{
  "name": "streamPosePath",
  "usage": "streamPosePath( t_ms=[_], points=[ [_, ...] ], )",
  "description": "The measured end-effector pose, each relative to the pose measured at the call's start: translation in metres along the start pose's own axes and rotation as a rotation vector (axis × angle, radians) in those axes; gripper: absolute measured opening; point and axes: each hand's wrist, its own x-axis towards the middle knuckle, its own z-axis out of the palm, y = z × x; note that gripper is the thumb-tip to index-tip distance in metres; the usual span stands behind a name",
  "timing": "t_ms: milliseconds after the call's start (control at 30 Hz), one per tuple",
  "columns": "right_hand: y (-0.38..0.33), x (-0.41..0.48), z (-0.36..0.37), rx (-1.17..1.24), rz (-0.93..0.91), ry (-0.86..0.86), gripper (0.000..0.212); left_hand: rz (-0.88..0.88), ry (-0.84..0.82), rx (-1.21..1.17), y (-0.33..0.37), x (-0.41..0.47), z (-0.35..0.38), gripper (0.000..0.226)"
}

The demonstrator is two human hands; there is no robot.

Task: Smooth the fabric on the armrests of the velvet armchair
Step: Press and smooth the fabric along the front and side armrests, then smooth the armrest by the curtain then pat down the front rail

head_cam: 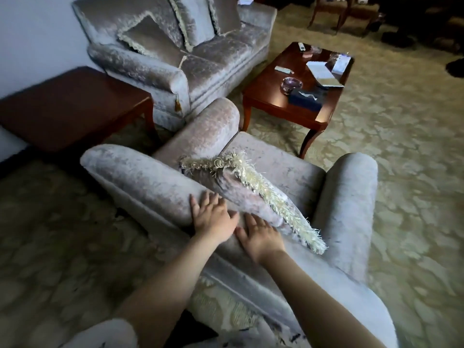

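Observation:
The pale grey velvet armchair (283,169) is seen from behind and above. One rolled armrest (208,126) lies at the upper left, the other armrest (349,197) at the right. My left hand (213,218) and my right hand (261,237) both lie flat, fingers spread, side by side on the rolled velvet top of the chair's back (140,182). Neither hand holds anything, and neither touches an armrest. A velvet cushion with a cream fringe (253,194) leans on the seat just beyond my fingers.
A matching velvet sofa (206,64) with fringed cushions stands ahead. A dark wooden side table (67,106) is at the left. A wooden coffee table (266,94) carries an ashtray, a tissue box and papers. Patterned carpet (401,151) covers the floor.

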Motion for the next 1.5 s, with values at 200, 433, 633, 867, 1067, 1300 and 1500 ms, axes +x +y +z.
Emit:
streamPosePath(
  t_ms=[200,433,633,867,1067,1300,1500],
  points=[
    [0.095,-0.080,-0.003,-0.069,-0.036,0.018,0.071,-0.310,0.075,-0.094,0.080,-0.063,0.022,0.073],
    [0.132,-0.110,-0.010,-0.083,-0.060,0.048,0.074,-0.411,0.172,-0.074,0.098,-0.066,0.025,0.066],
    [0.133,-0.099,-0.004,-0.066,-0.085,0.010,0.078,-0.423,0.223,-0.037,0.097,-0.059,0.035,0.067],
    [0.132,-0.081,-0.007,-0.076,-0.322,-0.096,0.101,-0.390,0.259,-0.066,0.096,-0.062,0.036,0.063],
    [0.134,-0.082,-0.002,-0.035,-0.359,-0.093,0.110,-0.628,0.223,-0.169,0.103,-0.060,0.035,0.091],
    [0.145,-0.067,-0.003,-0.047,-0.487,-0.204,0.118,-1.272,0.332,-0.579,0.134,-0.059,0.028,0.132],
    [0.148,-0.073,-0.013,-0.025,-0.571,-0.179,0.117,-1.371,0.235,-0.549,0.136,-0.057,0.032,0.135]
  ],
)
